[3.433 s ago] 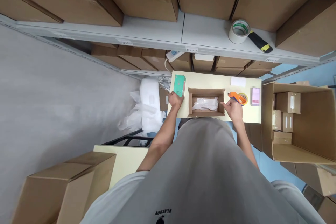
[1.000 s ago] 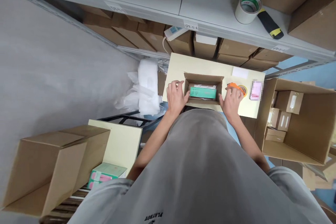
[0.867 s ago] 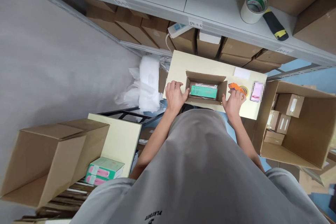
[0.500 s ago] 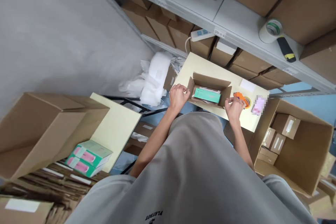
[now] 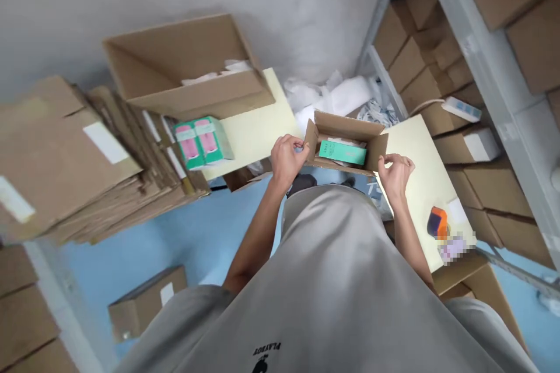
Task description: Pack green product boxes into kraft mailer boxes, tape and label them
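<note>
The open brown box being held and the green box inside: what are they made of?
The brown box looks like matte cardboard, given its dull, flat walls. The green box seems smooth printed card, with crisp edges and small print; any coating is unclear.

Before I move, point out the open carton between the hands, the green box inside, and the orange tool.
Open carton (image 5: 349,127): head view, far inner wall.
Green box (image 5: 342,152): head view, middle of upward face.
Orange tool (image 5: 442,222): head view, its orange side.
</note>
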